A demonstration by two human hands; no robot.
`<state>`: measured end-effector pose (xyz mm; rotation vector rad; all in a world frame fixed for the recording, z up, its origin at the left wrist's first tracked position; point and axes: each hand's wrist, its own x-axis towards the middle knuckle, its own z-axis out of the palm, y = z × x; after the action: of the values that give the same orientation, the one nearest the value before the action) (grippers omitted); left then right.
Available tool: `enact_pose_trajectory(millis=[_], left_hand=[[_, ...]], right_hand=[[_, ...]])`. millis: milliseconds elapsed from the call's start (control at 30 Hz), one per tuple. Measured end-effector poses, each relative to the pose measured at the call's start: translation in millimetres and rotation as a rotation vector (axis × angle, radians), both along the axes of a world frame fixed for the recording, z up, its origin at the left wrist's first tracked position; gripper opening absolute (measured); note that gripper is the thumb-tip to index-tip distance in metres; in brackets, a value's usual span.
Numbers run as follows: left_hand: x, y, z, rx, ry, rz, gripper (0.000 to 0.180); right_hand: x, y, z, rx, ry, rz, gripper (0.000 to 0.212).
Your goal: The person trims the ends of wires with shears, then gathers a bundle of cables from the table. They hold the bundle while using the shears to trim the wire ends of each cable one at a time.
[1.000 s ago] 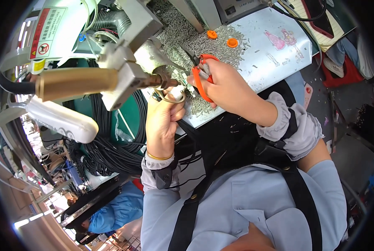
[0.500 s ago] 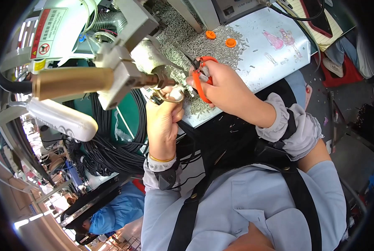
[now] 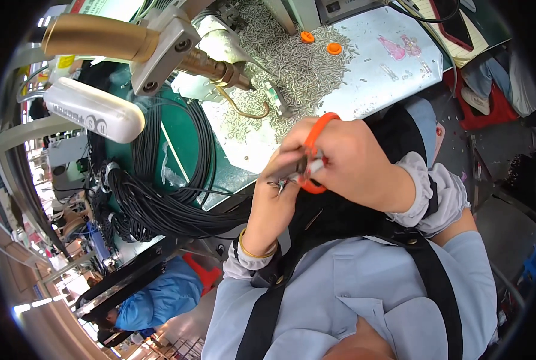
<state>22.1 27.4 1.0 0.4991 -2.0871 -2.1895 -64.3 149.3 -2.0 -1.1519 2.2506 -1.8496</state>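
Note:
My right hand (image 3: 355,159) grips orange-handled pliers (image 3: 321,133), held over my lap close to the near edge of the work table. Their dark jaws reach to my left hand (image 3: 274,207), whose closed fingers pinch thin wire ends (image 3: 280,186). A thin black cable seems to run from that hand toward the coils on the left; the jaws and fingers partly cover the grip. Beyond both hands, a small green-and-white part (image 3: 272,93) stands by the metal tip of a soldering fixture (image 3: 235,78) with a bent brass tube (image 3: 244,113).
Large coils of black cable (image 3: 172,210) lie on the left over a green mat. Small metal pieces (image 3: 304,75) cover much of the white sheet (image 3: 394,78), with two orange caps (image 3: 334,48) among them. A pale elongated housing (image 3: 94,108) juts in at left. A person in blue (image 3: 160,297) sits lower left.
Both hands have drawn back from the fixture toward my body. The pliers have come with my right hand and turned, their jaws now at my left fingers. The green-and-white part is now uncovered.

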Motion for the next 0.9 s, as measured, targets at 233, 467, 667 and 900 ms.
enact_pose_trajectory(millis=[233,467,667,900], left_hand=[[5.7,-6.7,-3.5,0.099,0.106,0.133,0.015],[3.7,-18.8,-3.0,0.458,-0.025,0.061,0.017],[0.9,-27.7,5.4,0.347,-0.246,-0.013,0.017],[6.0,-21.7,-0.8,0.197,-0.044,-0.046,0.019]], right_hand=[[-2.0,10.0,-1.0,0.105,-0.752,0.223,0.012],[2.6,11.8,-16.3,0.139,0.199,0.080,0.011],[-11.6,18.7,-2.6,0.348,0.772,0.104,0.017],[-0.9,17.5,-9.4,0.315,0.605,0.068,0.012]])
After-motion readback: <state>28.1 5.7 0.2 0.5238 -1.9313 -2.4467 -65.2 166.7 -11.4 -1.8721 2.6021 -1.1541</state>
